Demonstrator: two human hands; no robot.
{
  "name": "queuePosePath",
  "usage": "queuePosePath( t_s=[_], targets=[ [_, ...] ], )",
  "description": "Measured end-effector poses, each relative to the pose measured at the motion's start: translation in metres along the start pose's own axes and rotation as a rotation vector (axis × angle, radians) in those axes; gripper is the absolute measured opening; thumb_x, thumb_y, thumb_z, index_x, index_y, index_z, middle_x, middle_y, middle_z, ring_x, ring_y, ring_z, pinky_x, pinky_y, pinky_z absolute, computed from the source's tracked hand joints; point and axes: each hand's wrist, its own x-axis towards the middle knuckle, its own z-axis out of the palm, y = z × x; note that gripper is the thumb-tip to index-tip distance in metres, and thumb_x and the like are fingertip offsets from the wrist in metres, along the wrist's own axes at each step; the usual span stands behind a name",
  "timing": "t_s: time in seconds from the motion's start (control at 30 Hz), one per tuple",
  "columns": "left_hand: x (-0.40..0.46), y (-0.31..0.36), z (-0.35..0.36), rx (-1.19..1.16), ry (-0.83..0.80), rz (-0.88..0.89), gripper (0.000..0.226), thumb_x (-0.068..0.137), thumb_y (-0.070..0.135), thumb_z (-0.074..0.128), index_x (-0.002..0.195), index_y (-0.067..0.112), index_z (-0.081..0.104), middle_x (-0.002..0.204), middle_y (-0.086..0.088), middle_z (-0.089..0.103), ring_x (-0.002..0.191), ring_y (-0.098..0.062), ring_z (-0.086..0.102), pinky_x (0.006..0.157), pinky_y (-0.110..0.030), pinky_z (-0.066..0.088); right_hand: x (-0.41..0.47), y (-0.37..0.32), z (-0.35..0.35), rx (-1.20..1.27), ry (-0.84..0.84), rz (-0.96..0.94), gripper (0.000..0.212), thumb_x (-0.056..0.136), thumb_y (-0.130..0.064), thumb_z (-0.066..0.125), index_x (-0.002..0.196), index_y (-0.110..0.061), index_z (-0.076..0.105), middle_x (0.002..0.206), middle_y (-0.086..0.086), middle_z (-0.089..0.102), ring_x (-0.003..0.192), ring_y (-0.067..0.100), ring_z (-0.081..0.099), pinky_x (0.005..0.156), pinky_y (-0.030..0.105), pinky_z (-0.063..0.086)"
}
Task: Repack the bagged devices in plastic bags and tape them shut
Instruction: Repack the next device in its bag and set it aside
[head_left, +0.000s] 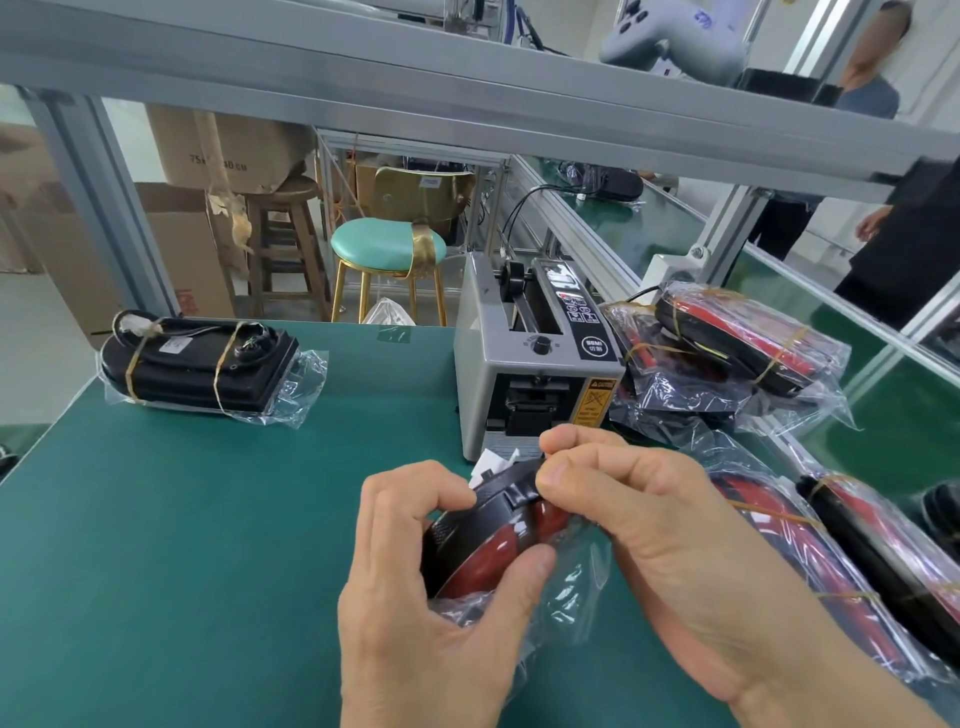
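A black and red device (493, 540) in a clear plastic bag (566, 587) is held above the green mat, near the front. My left hand (431, 587) grips its lower end, thumb across the bag. My right hand (639, 519) pinches the bag's folded top edge against the device, where a strip of clear tape seems to lie. A grey tape dispenser (530, 353) stands just behind my hands. One bagged black device (202, 364) lies at the far left.
Several bagged red and black devices (727, 353) are piled right of the dispenser and along the right edge (883, 561). The green mat (182, 545) spreads to the left. An aluminium frame (467, 98) crosses overhead. People stand at the far right.
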Motion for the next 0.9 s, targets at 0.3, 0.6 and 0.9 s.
queuePosePath(
  t_s=[0.3,0.6,0.9],
  targets=[
    [0.0039,0.0031,-0.0004,0.022,-0.023,0.078,0.037,0.064,0.029,0.074,0.094,0.024,0.055,0.094,0.004,0.051,0.085,0.000,0.057,0.068,-0.003,0.041,0.0019,0.0030,-0.0022,-0.091,0.020,-0.060,0.018,0.072,-0.008,0.073,0.054,-0.010,0.070,0.102,-0.007,0.063,0.074,-0.011,0.061,0.058,0.005,0.045],
    [0.0021,0.0018,-0.0017,0.083,-0.057,0.086,0.023,0.068,0.031,0.071,0.090,0.030,0.066,0.096,-0.001,0.051,0.078,-0.007,0.055,0.068,-0.005,0.042,0.0002,0.0024,0.0004,-0.159,0.031,-0.094,0.010,0.064,-0.019,0.072,0.056,-0.013,0.072,0.104,-0.006,0.062,0.083,-0.011,0.060,0.063,0.004,0.043],
    [0.0036,0.0017,-0.0020,0.105,-0.055,0.107,0.022,0.070,0.031,0.072,0.090,0.029,0.066,0.094,-0.001,0.052,0.079,-0.006,0.056,0.067,-0.007,0.044,0.0026,0.0064,-0.0003,-0.289,0.094,-0.188,0.010,0.065,-0.023,0.073,0.057,-0.017,0.074,0.089,-0.015,0.063,0.073,-0.009,0.059,0.064,0.005,0.042]
  ],
)
